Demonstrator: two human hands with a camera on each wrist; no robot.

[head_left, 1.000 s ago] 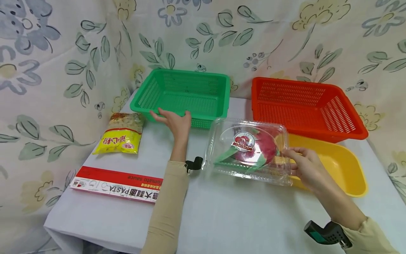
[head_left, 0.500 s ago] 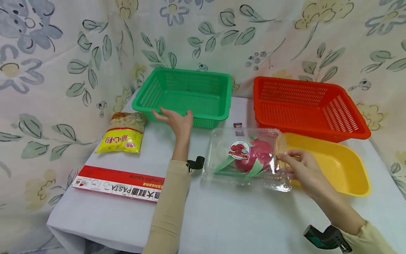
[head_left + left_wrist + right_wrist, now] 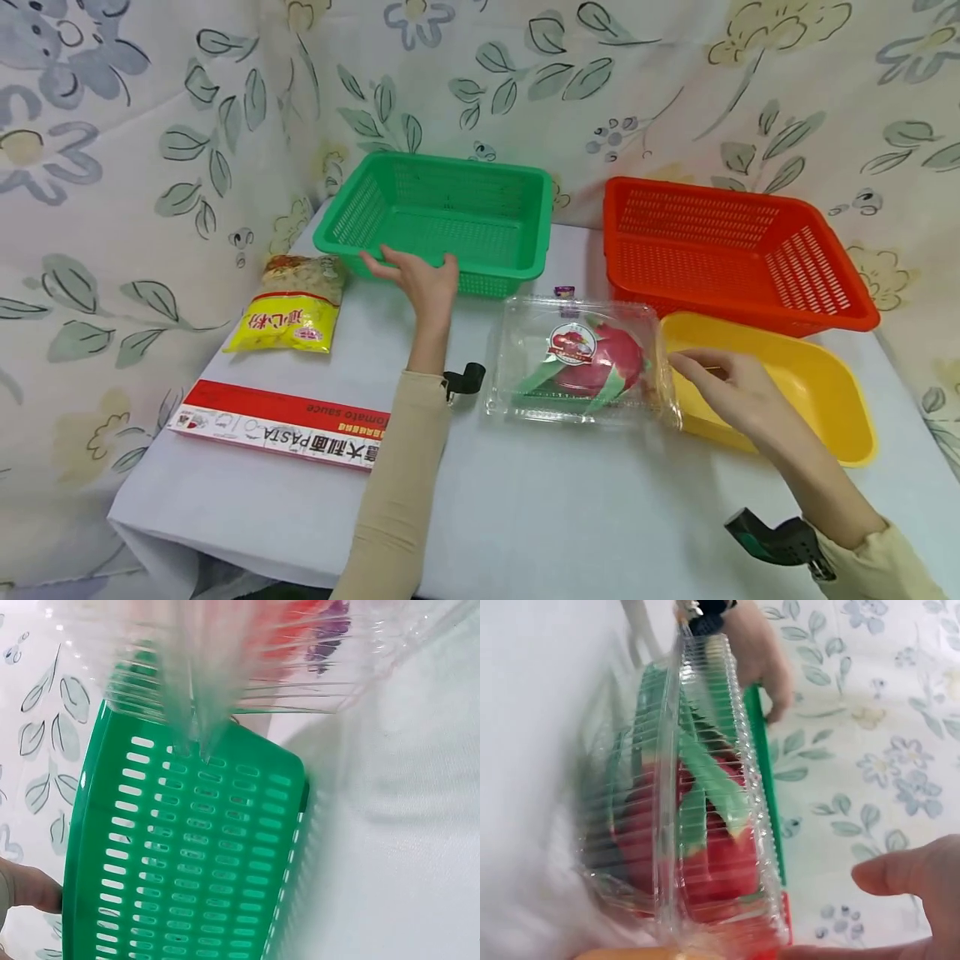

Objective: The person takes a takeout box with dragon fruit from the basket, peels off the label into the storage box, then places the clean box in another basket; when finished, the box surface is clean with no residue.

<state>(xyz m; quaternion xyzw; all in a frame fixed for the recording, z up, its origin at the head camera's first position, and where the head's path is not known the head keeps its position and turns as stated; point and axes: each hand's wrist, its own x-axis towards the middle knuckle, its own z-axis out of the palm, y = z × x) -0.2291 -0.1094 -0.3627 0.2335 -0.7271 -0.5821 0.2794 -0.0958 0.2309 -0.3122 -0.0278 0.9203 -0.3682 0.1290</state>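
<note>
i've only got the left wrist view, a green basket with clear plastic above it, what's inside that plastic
Observer: The head view shows that the clear box has a red fruit with green tips inside it.
Operator: ok and the right hand, i can't see it at all, is it gripping the box
Observer: Doesn't look like a firm grip: the right hand is by the box's right end, with its thumb spread apart from its fingers in the right wrist view. Whether a fingertip touches the plastic, I can't tell.
</note>
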